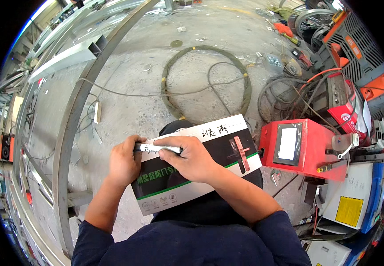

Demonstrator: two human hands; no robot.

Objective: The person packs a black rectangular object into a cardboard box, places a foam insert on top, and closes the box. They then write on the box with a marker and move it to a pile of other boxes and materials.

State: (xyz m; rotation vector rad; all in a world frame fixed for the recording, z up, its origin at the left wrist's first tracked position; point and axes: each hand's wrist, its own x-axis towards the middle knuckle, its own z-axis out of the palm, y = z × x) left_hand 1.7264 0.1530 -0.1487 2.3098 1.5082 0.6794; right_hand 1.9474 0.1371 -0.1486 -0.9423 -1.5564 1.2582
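Both hands meet over a flat cardboard box (200, 164) that lies across the person's lap, on dark trousers. Closed around the black cap end of a white marker pen (158, 148), the left hand (124, 162) sits at the box's left edge, while the right hand (191, 156) curls its fingers over the pen's barrel from above; the pen lies level between them, just above the box's upper left corner. Glossy and rectangular, the box has a white border, a black face crossed by a green stripe, and a picture of a long door-lock handle near its right end, with handwriting in dark ink on the white strip along its top edge. Dark blue sleeves come in from the lower edge. Beyond the box the rough grey concrete floor (147, 88) carries a coiled loop of thick, dull green hose (205, 80) bound with yellow tape, and thinner grey cables trail through and around it. A broad curved band of bare steel (74, 115) sweeps up the left side, close to the left forearm, with galvanised channel sections (65, 55) lying farther off. Just right of the box stands a red metal machine (305, 148) with a pale panel on its face, tangled leads behind it, and a blue and white case with a yellow label (356, 199) below it. Orange-framed equipment (360, 48) fills the upper right.
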